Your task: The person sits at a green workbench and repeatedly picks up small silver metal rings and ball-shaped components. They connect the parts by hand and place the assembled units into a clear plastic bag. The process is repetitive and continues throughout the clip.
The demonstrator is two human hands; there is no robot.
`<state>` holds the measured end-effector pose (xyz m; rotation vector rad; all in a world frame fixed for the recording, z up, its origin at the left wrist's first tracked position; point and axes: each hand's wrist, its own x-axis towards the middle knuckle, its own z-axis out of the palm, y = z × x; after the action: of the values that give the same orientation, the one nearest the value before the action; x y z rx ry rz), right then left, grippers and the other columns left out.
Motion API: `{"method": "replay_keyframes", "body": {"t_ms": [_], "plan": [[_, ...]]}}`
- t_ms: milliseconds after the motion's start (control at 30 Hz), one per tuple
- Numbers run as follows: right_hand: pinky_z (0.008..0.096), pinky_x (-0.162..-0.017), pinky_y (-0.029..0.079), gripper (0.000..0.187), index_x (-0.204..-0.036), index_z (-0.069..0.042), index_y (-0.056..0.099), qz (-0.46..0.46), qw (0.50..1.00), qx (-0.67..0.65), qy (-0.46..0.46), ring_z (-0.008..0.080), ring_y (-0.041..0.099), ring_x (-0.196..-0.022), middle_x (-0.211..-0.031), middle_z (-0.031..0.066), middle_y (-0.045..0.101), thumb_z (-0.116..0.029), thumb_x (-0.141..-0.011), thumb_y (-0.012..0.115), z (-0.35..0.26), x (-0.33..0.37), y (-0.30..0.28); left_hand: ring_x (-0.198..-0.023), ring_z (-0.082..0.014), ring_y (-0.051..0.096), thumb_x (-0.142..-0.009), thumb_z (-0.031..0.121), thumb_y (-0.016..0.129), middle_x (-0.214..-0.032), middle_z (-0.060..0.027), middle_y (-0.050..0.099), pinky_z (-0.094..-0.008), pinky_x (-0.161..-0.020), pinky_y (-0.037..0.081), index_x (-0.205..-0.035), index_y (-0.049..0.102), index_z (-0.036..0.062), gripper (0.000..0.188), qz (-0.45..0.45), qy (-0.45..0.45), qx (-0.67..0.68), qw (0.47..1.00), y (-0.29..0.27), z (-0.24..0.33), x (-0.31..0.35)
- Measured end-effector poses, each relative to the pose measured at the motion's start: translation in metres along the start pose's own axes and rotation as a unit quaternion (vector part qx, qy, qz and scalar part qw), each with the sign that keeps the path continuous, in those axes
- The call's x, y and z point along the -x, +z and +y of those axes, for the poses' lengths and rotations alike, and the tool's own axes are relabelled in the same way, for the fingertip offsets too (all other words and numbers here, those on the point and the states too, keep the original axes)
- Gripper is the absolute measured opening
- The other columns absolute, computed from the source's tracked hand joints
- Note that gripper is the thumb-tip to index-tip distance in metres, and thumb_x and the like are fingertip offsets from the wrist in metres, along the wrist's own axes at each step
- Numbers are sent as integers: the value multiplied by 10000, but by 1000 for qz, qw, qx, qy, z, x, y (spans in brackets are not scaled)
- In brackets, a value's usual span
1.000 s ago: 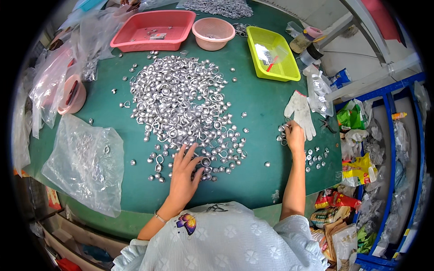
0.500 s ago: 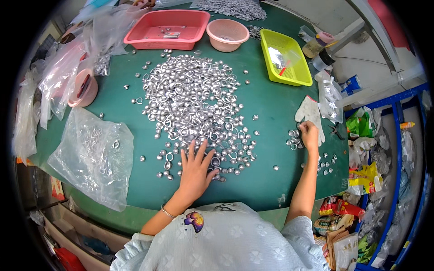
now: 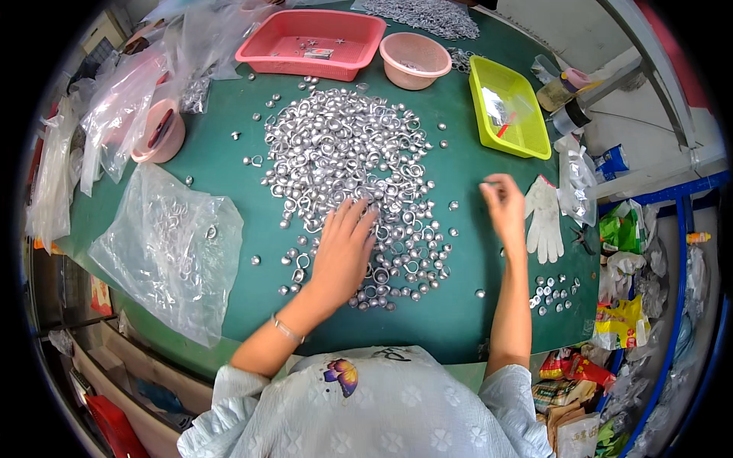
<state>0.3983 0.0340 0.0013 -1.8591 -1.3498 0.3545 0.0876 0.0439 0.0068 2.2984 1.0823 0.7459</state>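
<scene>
A large heap of silver metal pieces (image 3: 336, 145), small rings and rounded caps, lies in the middle of the green table. My left hand (image 3: 343, 248) rests on the heap's near side, its fingers stretched out over the pieces. To the right, over bare table, my right hand (image 3: 504, 206) is raised with fingers loosely bent and apart; nothing shows between them. Beside it lies a white knitted glove (image 3: 544, 221). A small group of silver caps (image 3: 553, 294) sits right of my right forearm, which hides part of the table.
A clear plastic bag (image 3: 172, 252) with metal pieces lies at left. Behind stand a red basin (image 3: 313, 65), a pink bowl (image 3: 414, 80) and a yellow-green basket (image 3: 527, 137). Another pink bowl (image 3: 172, 141) is at far left. Pliers (image 3: 584, 240) lie near the right edge.
My right hand has left the small cluster of pieces by the glove and moved leftward, its pinched fingers now loosened. My left hand has slid up further onto the heap. The view has shifted slightly.
</scene>
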Motion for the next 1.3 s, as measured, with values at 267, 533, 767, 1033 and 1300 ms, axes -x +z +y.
{"method": "replay_keyframes", "body": {"t_ms": [267,533,767,1033,1300], "plan": [[412,-675,449,215,-829,-22,552,-152,958,174,-170,341,574,-736,-801,146,593,-180,-751,675,-69,47,73,-1240,-337,354,-837,139,565,-1265,-138,457,-522,-1020,259,-1147,541,59,321,-23,37,-152,987,41,-27,-50],[234,-489,362,161,-736,5,555,-46,983,-154,92,57,452,-531,-596,32,538,-95,-791,668,-33,61,51,-1194,-307,413,-689,-65,508,-1190,-113,507,-378,-973,384,-1044,561,-26,361,-16,109,-77,991,23,-23,-22],[196,-522,323,166,-781,-30,555,-38,960,-258,104,26,394,-572,-625,-50,490,-161,-857,620,-49,67,35,-1126,-325,445,-682,-78,508,-1091,-137,518,-380,-931,417,-1051,554,-54,373,-62,121,-30,990,18,-12,13],[202,-507,397,160,-993,-32,518,-123,695,-681,196,112,507,-700,-879,72,547,-176,-925,500,-46,59,35,-1136,-324,436,-763,-18,569,-1136,-146,506,-386,-963,371,-1143,522,15,384,-12,45,137,990,17,-9,18],[229,-477,391,165,-902,-22,621,-164,979,-117,-3,115,476,-535,-589,-2,497,-144,-798,659,-61,39,75,-1203,-317,384,-787,79,545,-1288,-143,423,-457,-994,315,-1214,461,19,439,-39,88,-153,984,40,-13,-16]]}}
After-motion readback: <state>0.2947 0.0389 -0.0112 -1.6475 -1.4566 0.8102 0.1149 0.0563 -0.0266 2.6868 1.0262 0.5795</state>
